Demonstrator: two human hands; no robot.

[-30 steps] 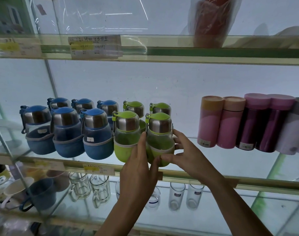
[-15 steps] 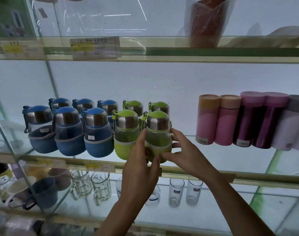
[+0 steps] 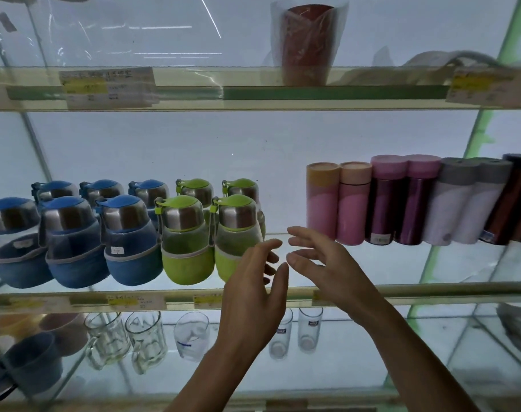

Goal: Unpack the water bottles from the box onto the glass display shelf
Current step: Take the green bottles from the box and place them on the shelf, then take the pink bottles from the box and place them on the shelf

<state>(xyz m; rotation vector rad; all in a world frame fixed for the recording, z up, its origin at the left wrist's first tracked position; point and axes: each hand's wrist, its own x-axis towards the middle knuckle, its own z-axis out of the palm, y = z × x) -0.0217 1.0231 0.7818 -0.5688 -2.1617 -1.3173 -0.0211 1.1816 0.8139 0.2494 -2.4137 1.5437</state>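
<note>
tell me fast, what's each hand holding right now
Left hand: open, fingers relaxed, holding nothing.
Right hand: open, fingers loosely spread, holding nothing.

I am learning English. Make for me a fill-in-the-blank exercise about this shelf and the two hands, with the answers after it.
1. The left hand and the right hand hold ____.
2. Beside the six blue bottles stand ____ green bottles.
3. The two flasks nearest the right hand have ____ bodies.
4. The mugs under the bottles are made of clear ____.

Answers: nothing; four; pink; glass.
</note>
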